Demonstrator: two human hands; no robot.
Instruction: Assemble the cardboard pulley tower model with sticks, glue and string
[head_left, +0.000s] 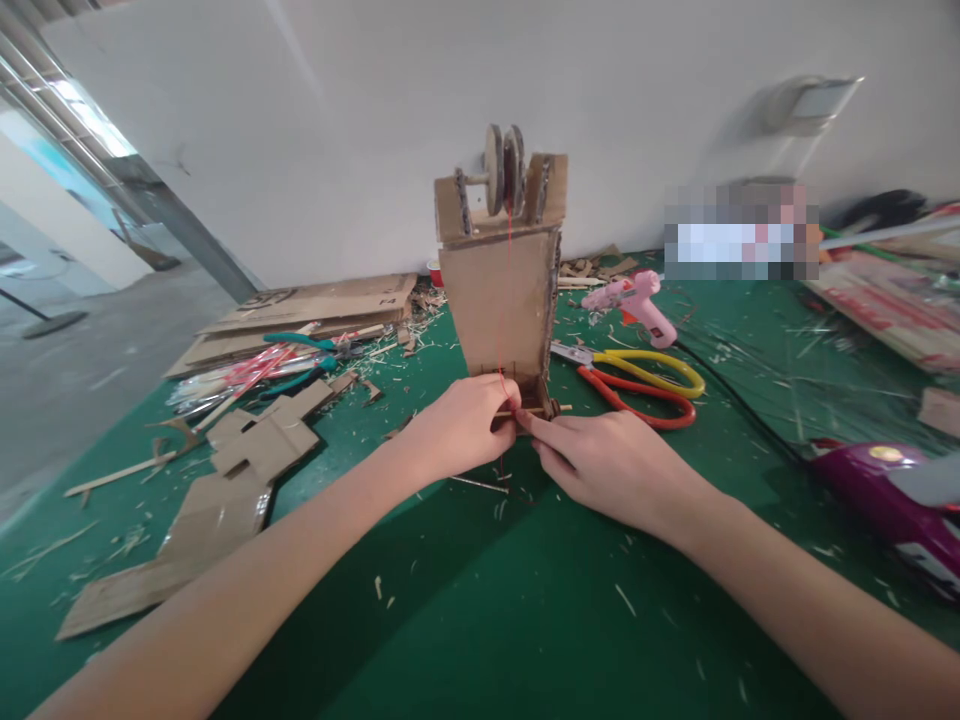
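A cardboard tower (499, 300) stands upright on the green table, with a round cardboard pulley (494, 170) on a stick axle at its top. From the pulley a thin red string (511, 255) runs down the front to my hands. My left hand (469, 425) is closed, thumb and finger pinching the string at the tower's foot. My right hand (600, 455) meets it there, its fingertips pressed together beside a thin wooden stick (564, 407) that crosses the base. Whether the right fingers grip the string or the stick is hidden.
Scissors (637, 385) with red and yellow handles lie right of the tower, near a pink glue gun (637, 303). A purple tool (885, 490) sits at far right. Pliers (300, 365), cardboard pieces (262, 440) and flat cardboard sheets (322, 300) lie left. Wood splinters litter the table.
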